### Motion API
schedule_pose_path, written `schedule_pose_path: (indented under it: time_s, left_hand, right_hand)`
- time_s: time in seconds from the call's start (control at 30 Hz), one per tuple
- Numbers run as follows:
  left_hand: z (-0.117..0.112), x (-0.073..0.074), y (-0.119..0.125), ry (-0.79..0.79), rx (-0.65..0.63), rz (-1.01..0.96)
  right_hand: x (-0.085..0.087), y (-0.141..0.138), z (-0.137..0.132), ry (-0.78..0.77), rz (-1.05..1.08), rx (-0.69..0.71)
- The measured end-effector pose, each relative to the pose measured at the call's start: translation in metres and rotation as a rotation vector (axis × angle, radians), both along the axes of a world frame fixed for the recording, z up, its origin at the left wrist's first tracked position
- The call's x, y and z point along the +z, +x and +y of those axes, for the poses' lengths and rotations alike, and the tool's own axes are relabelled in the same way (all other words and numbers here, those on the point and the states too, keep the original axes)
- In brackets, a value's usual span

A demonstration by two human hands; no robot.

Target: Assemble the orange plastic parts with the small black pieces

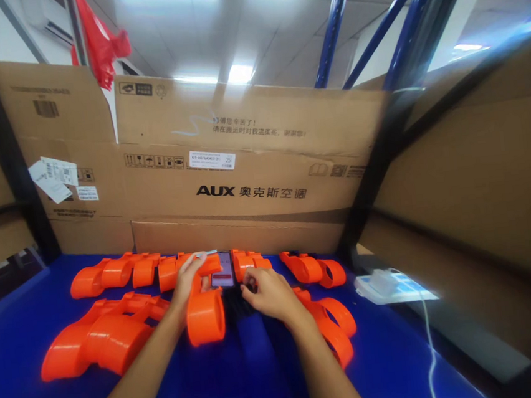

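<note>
My left hand (189, 281) is closed around an orange plastic piece (205, 317) with a wide ring at its lower end. A thin pale edge shows above the fingers; I cannot make out what it belongs to. To the right, my right hand (270, 291) has its fingers curled in a pinch, and anything inside them is too small or hidden to see. Between the two hands, a phone (222, 272) with a lit screen stands behind them. Dark material (238, 302), unclear in kind, lies just below the phone.
More orange ringed pieces (118, 329) lie left on the blue table (17, 348), with others (332, 327) at right and along the back. A cardboard wall (252, 156) closes off the rear. A white power strip (393, 285) with a cable sits right, near a dark post (363, 196).
</note>
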State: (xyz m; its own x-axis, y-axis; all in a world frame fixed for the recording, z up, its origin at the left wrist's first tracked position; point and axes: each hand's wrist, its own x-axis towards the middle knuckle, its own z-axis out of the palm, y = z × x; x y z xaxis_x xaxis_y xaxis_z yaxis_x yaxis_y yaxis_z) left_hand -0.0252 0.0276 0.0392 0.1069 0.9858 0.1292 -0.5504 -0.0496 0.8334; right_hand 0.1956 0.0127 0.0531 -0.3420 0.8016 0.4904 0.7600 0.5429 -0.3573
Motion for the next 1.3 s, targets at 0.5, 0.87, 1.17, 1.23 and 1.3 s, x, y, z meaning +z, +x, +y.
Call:
schedule_pose_path:
  time_s: [0.5, 0.87, 1.17, 1.23, 1.3]
  left_hand:
    - [-0.01, -0.01, 0.018, 0.138, 0.062, 0.211]
    - [-0.019, -0.006, 0.025, 0.226, -0.004, 0.295]
    - [-0.022, -0.002, 0.025, 0.254, -0.016, 0.233]
    - [-0.022, -0.002, 0.025, 0.261, -0.009, 0.213]
    - [-0.022, -0.003, 0.024, 0.258, -0.003, 0.206]
  right_hand:
    - [0.003, -0.017, 0.001, -0.026, 0.481, 0.206]
    - [0.002, -0.031, 0.0, -0.181, 0.706, 0.274]
    - [-0.001, -0.03, 0.004, -0.106, 0.814, 0.177]
    - [0.0, -0.03, 0.004, -0.101, 0.84, 0.175]
    - [0.001, -0.031, 0.004, -0.092, 0.851, 0.174]
